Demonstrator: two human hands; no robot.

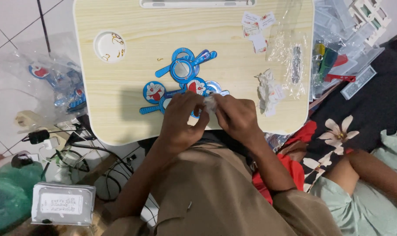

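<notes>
I am pinching a small crumpled bit of clear wrapper [210, 103] between both hands over the near edge of the lap table [119, 74], just above the blue hand mirrors [181, 70]. My left hand [181, 116] and right hand [235, 116] are closing around it, fingertips nearly meeting. It is looking featherlight, soft and slippery, so I am gripping its edges gently
</notes>
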